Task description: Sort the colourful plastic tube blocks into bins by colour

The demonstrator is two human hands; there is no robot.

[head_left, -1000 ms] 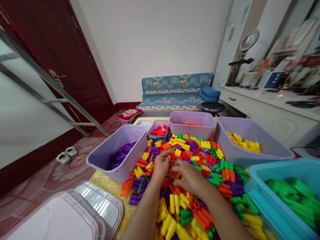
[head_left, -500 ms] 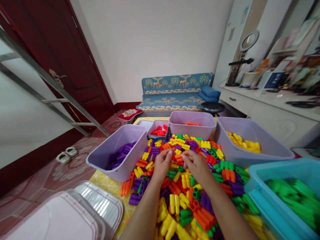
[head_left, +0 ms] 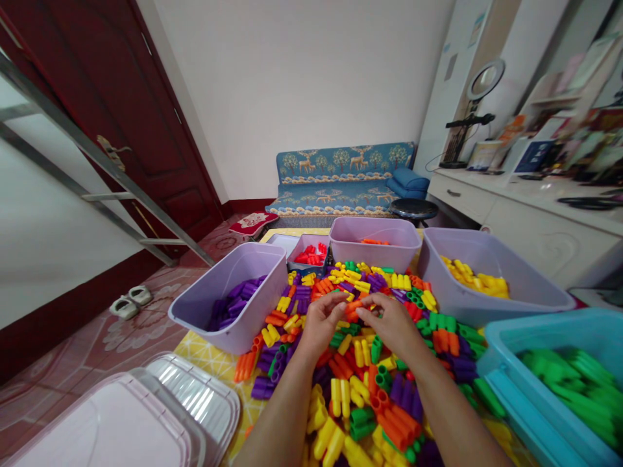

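Note:
Over the middle of a heap of bullet-shaped plastic building pieces in yellow, orange, green, purple and red, my two hands come close together. An orange building piece lies between the fingertips. My left hand is closed at its left end, thumb and fingers pinched. From the right, my right hand pinches the same piece with thumb and forefinger. The fingers partly cover it. Yellow pieces and green tubes lie just below the hands.
Around the heap stand lilac bins with purple, orange and yellow pieces, a small box of red pieces, and a turquoise bin of green ones. Lids lie front left. A ladder leans at left.
Both hands have shifted slightly to the right, and the right hand is a little more spread from the left. The orange piece has moved right with them. The bins stand unchanged.

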